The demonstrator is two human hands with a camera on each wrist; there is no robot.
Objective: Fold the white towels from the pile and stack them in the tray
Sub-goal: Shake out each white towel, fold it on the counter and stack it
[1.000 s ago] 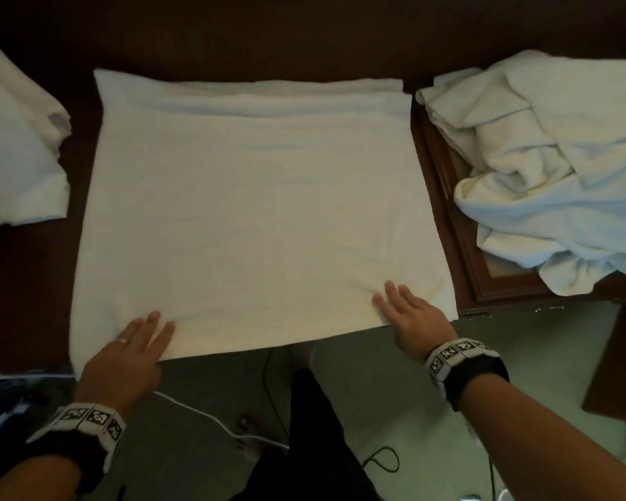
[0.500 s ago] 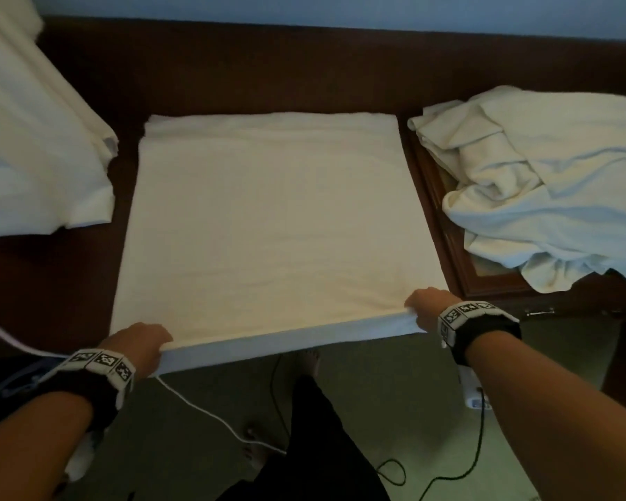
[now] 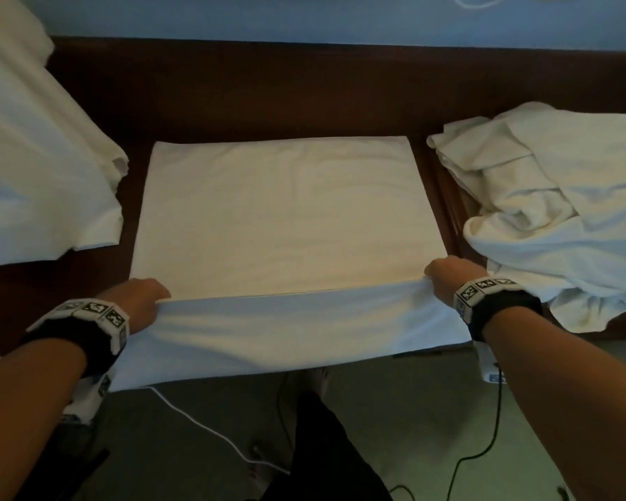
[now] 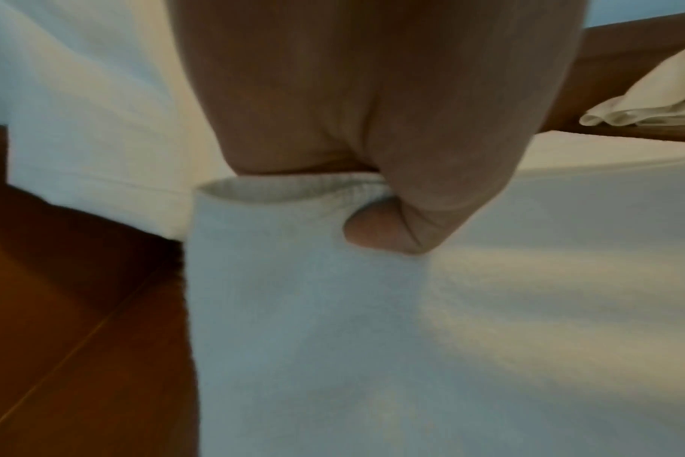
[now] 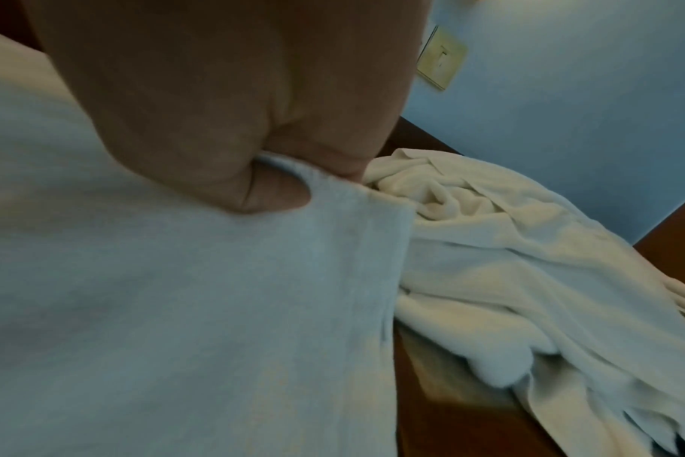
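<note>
A white towel [image 3: 282,218] lies spread flat on the dark wooden table, and its near part is raised into a fold. My left hand [image 3: 141,298] pinches the towel's near left corner, with the thumb under the cloth [image 4: 333,340] in the left wrist view [image 4: 356,198]. My right hand [image 3: 445,276] pinches the near right corner the same way [image 5: 294,176], and the towel [image 5: 176,309] hangs below it. The crumpled pile of white towels [image 3: 557,211] lies to the right, over the wooden tray [image 3: 452,215]. Most of the tray is hidden beneath the pile [image 5: 509,262].
A large white cloth [image 3: 33,175] covers the table's left side. The table's raised dark back edge [image 3: 304,85] runs along a blue wall. Below the near table edge are my legs and several cables [image 3: 214,432] on the floor.
Both hands went from lying flat on the towel's near edge to pinching its corners. They have lifted that edge up and away from me, so a fold is forming.
</note>
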